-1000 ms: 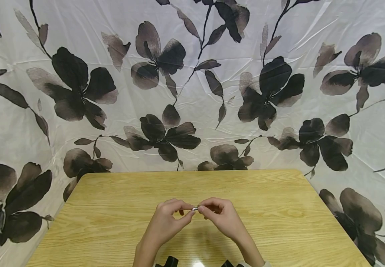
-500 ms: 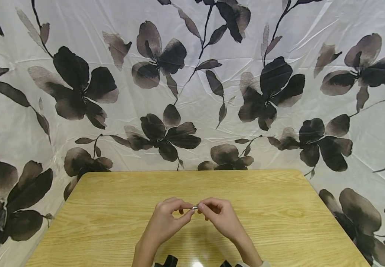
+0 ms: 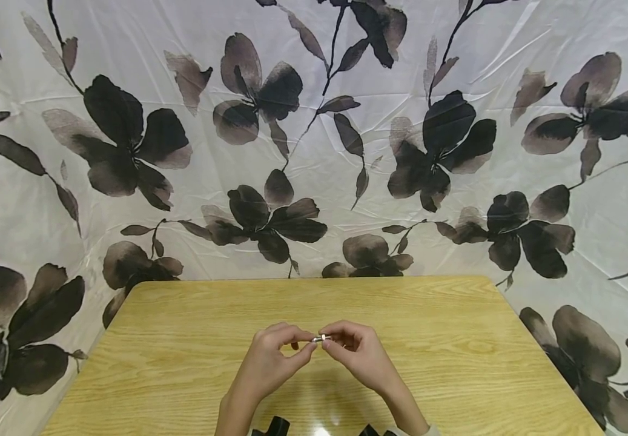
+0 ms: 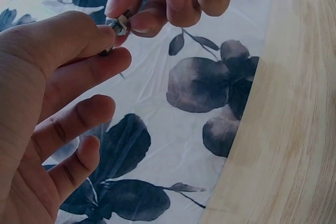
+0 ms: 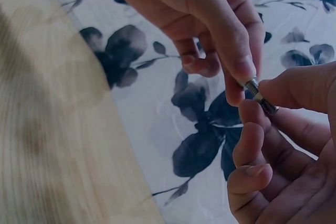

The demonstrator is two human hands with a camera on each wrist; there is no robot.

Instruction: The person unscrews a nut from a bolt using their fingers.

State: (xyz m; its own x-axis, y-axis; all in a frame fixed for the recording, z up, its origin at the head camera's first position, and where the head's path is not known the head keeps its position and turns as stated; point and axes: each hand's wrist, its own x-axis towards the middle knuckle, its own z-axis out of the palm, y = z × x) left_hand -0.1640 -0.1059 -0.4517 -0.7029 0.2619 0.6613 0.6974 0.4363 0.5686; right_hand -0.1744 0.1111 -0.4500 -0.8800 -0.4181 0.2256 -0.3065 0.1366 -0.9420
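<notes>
Bolt [image 5: 252,86] is pinched and partly hidden by left fingers [image 4: 100,68] and right fingers [image 5: 251,113] (table [image 3: 183,315] below).

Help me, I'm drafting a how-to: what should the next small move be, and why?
Probably a slight turn of the nut by the right grip, the left grip steadying the bolt: the left pinches one end, the right's thumb and fingers sit about the nut, and thread shows on both sides. I cannot tell which way.

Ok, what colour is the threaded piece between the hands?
Silvery grey; the threaded piece shows best in the right wrist view.
</notes>
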